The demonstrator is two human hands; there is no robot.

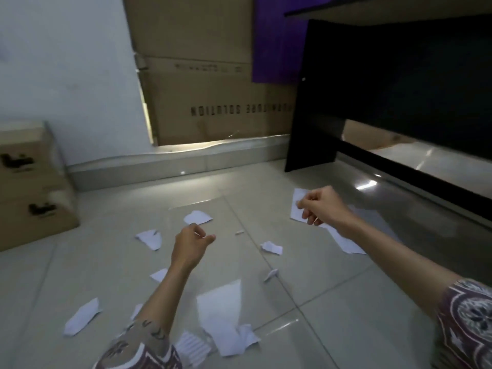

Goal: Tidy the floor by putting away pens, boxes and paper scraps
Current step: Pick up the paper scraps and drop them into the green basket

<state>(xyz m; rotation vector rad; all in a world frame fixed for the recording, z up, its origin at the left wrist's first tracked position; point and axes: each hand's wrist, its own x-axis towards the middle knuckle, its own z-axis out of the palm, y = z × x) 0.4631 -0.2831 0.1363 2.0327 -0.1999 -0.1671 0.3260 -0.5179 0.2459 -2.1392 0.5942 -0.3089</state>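
Observation:
Several torn white paper scraps lie scattered over the pale tiled floor (332, 328). My right hand (320, 206) pinches one white scrap (297, 203) just above the floor, near the black desk. A longer white sheet (346, 242) lies under my right forearm. My left hand (190, 246) hovers with curled fingers and holds nothing, just below a scrap (198, 217). Other scraps lie at the left (150, 238), in the middle (271, 247), and a large one near me (223, 315).
A black desk (372, 97) stands at the right, its side panel reaching the floor. Large cardboard boxes (213, 102) lean against the back wall. Two stacked cardboard boxes (29, 187) sit at the left. A white ribbed piece (193, 347) lies near my left sleeve.

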